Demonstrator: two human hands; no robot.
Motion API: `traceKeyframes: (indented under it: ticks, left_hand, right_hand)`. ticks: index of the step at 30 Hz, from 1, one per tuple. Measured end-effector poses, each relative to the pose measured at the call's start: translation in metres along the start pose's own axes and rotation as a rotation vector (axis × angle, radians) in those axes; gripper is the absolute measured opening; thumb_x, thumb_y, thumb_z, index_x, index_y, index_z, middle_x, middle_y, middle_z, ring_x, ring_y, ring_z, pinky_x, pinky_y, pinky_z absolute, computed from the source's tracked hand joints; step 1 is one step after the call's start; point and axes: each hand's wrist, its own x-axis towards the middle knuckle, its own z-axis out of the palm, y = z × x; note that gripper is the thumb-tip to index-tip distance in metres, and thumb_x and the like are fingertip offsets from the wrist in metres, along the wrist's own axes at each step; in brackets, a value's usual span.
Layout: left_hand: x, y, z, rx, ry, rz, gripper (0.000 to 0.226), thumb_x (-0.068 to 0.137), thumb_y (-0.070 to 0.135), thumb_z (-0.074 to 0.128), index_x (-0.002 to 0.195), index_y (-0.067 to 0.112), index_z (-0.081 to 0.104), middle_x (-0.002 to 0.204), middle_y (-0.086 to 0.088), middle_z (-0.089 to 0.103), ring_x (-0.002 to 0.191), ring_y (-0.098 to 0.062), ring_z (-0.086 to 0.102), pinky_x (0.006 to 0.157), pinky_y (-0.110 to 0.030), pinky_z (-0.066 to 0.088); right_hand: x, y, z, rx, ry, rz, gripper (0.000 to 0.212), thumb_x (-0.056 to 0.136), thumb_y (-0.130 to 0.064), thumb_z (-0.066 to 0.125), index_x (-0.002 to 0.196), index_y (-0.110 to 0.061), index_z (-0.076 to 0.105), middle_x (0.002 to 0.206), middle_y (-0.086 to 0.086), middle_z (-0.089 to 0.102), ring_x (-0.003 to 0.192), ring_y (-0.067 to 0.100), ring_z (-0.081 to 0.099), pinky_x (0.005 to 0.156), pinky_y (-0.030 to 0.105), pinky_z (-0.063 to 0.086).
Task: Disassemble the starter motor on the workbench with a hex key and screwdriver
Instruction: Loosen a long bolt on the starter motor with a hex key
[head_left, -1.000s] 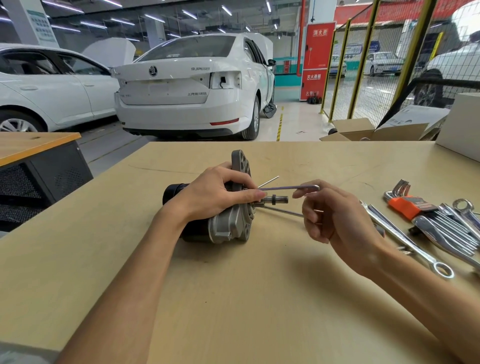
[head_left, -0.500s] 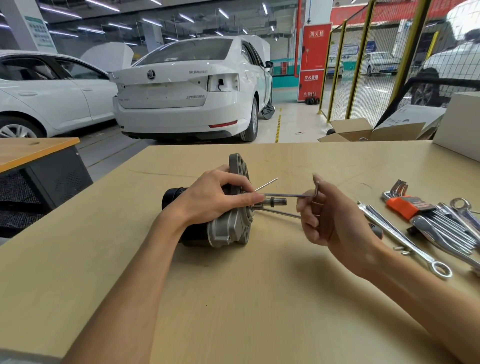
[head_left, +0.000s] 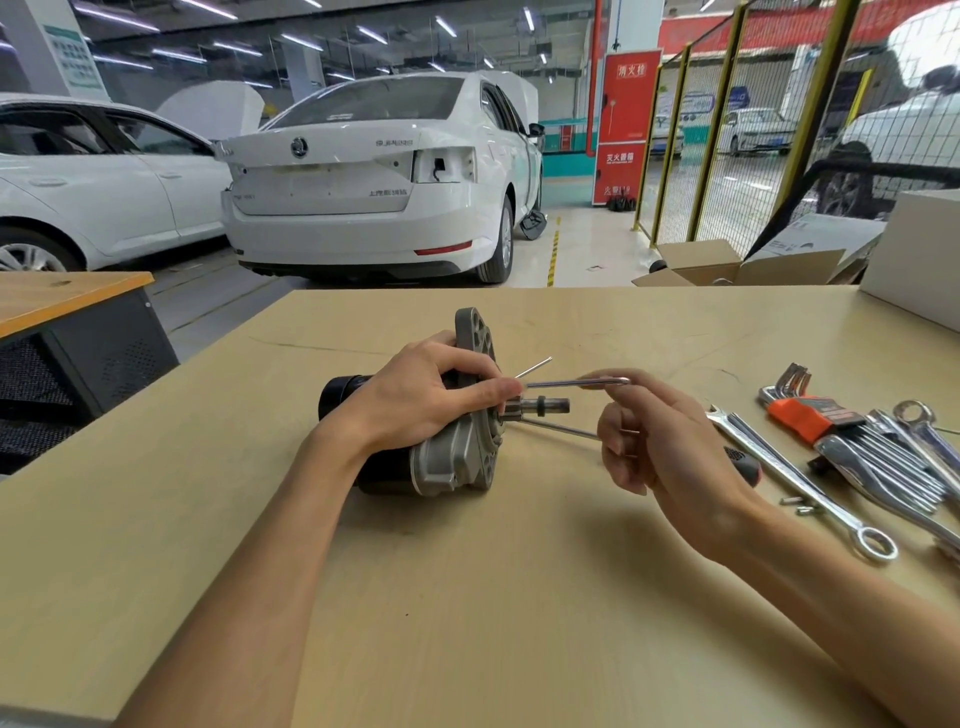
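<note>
The starter motor (head_left: 451, 462) lies on its side on the workbench (head_left: 467, 597), black body to the left, grey flange and shaft stub to the right. My left hand (head_left: 421, 397) grips the housing from above, forefinger stretched along the flange face. A hex key (head_left: 571, 383) runs level from the flange to the right, its bent end at my right hand (head_left: 660, 441), which pinches it between thumb and fingertips. Two thin long bolts (head_left: 558, 428) stick out of the flange, one above and one below the shaft.
To the right lie a combination wrench (head_left: 800, 483), an orange holder of hex keys (head_left: 800, 415), more wrenches (head_left: 893, 467) and small loose bits (head_left: 797, 506). A screwdriver handle (head_left: 743, 462) shows behind my right hand. Cardboard boxes (head_left: 727, 267) stand at the far edge; a white box (head_left: 914, 254) sits far right.
My right hand turned the hex key: its short bent end stood upright half a second ago and now lies level again. My left hand and the motor stayed put.
</note>
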Motion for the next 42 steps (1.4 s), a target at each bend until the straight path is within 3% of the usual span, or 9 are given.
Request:
traceKeyframes:
  ticks: [3,7,15,22,27,30,36,42]
  left_hand:
    - [0.001,-0.001,0.0,-0.007,-0.001,-0.003,0.024,0.074,0.065,0.064,0.074,0.042,0.073,0.103,-0.007,0.056,0.098,-0.017,0.057,0.094,-0.041,0.048]
    - [0.001,-0.003,0.0,-0.006,0.002,0.013,0.024,0.07,0.066,0.066,0.073,0.043,0.073,0.103,-0.007,0.056,0.098,-0.016,0.058,0.094,-0.04,0.048]
    - [0.001,-0.003,0.0,0.013,0.006,0.018,0.021,0.07,0.067,0.065,0.072,0.047,0.072,0.103,-0.011,0.056,0.097,-0.019,0.057,0.093,-0.04,0.048]
    - [0.001,-0.002,0.0,0.011,-0.001,0.013,0.028,0.068,0.069,0.064,0.075,0.044,0.073,0.106,-0.016,0.056,0.098,-0.022,0.057,0.096,-0.042,0.047]
    - [0.002,-0.003,0.0,0.003,-0.01,0.005,0.029,0.068,0.069,0.064,0.076,0.043,0.074,0.103,-0.009,0.056,0.098,-0.019,0.057,0.095,-0.042,0.048]
    - [0.002,-0.003,0.0,-0.004,-0.01,0.014,0.028,0.068,0.068,0.065,0.076,0.043,0.074,0.103,-0.008,0.056,0.098,-0.018,0.057,0.095,-0.042,0.048]
    - [0.002,-0.002,0.0,0.0,-0.017,0.001,0.025,0.068,0.069,0.064,0.074,0.047,0.073,0.105,-0.011,0.055,0.099,-0.019,0.057,0.095,-0.043,0.048]
    - [0.002,-0.002,0.0,-0.003,-0.016,-0.011,0.023,0.07,0.065,0.067,0.074,0.043,0.074,0.105,-0.012,0.055,0.1,-0.021,0.056,0.097,-0.046,0.047]
  right_hand:
    - [0.002,0.001,0.001,0.02,0.009,0.085,0.044,0.106,-0.034,0.036,0.085,-0.009,0.066,0.052,0.002,0.041,0.039,0.015,0.039,0.036,0.02,0.029]
    - [0.003,-0.004,0.001,0.099,-0.022,0.131,0.062,0.101,-0.05,0.037,0.058,-0.015,0.063,0.05,0.0,0.039,0.038,0.015,0.037,0.036,0.021,0.029]
    - [0.004,-0.004,0.001,0.24,-0.023,0.205,0.053,0.105,-0.043,0.037,0.069,-0.009,0.057,0.053,0.001,0.038,0.04,0.014,0.035,0.035,0.02,0.028]
    - [0.001,-0.007,0.0,0.211,-0.134,0.154,0.057,0.097,-0.053,0.039,0.062,-0.014,0.06,0.053,0.0,0.037,0.041,0.016,0.036,0.038,0.021,0.027]
    - [-0.005,-0.001,0.004,-0.028,-0.064,-0.211,0.047,0.099,-0.042,0.037,0.075,-0.008,0.059,0.048,0.004,0.041,0.04,0.018,0.038,0.039,0.02,0.03]
    - [-0.009,-0.001,0.007,-0.106,-0.008,-0.339,0.044,0.096,-0.037,0.035,0.08,-0.004,0.058,0.047,0.004,0.043,0.04,0.017,0.039,0.043,0.016,0.033]
    - [-0.011,-0.001,0.009,-0.118,0.008,-0.378,0.033,0.094,-0.03,0.038,0.089,-0.007,0.061,0.049,0.003,0.044,0.041,0.018,0.039,0.043,0.018,0.032]
    - [-0.011,0.001,0.008,-0.153,0.049,-0.367,0.028,0.095,-0.004,0.037,0.091,-0.009,0.065,0.048,0.003,0.043,0.04,0.018,0.037,0.043,0.018,0.031]
